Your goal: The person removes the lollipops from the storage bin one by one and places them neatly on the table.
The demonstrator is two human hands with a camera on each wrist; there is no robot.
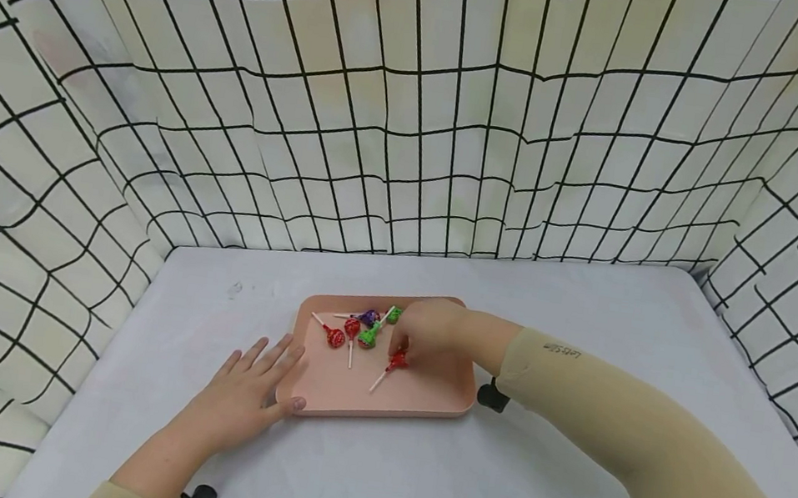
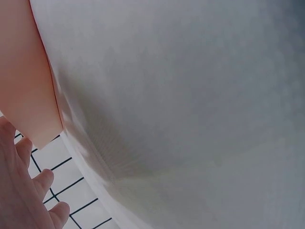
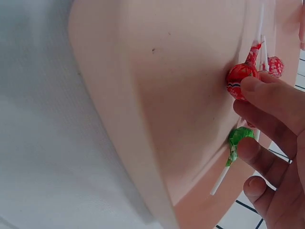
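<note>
Right hand (image 1: 434, 329) in over the pink tray (image 1: 342, 397), thumb and forefinger closed in a pinch on a red lolly (image 1: 397, 360), other fingers loosely bent; the right wrist view confirms it. Held lolly is around the tray's middle, stick slanting down-left to the near edge — can't tell if the stick tip touches the tray. Left hand (image 1: 234, 408) at the tray's left edge, fingers straight and spread, thumb at the near-left corner, nothing gripped. Other lollies bunch toward the far-left part of the tray: two red ones, the first red (image 1: 335, 338) nearest the left edge, the second red (image 1: 352, 328) just beside it, stick toward the near edge; purple one (image 1: 369, 317) near the far edge, stick pointing left; green one (image 1: 367, 337) just nearer than the purple; second green (image 1: 394, 314) by the far edge, right beside the right hand, partly hidden. Tray lies on a white desk (image 1: 413, 486), far edge of desk behind it. Beige sleeves (image 1: 598, 401) on both arms; white wall (image 1: 475, 99) with black grid lines behind.
</note>
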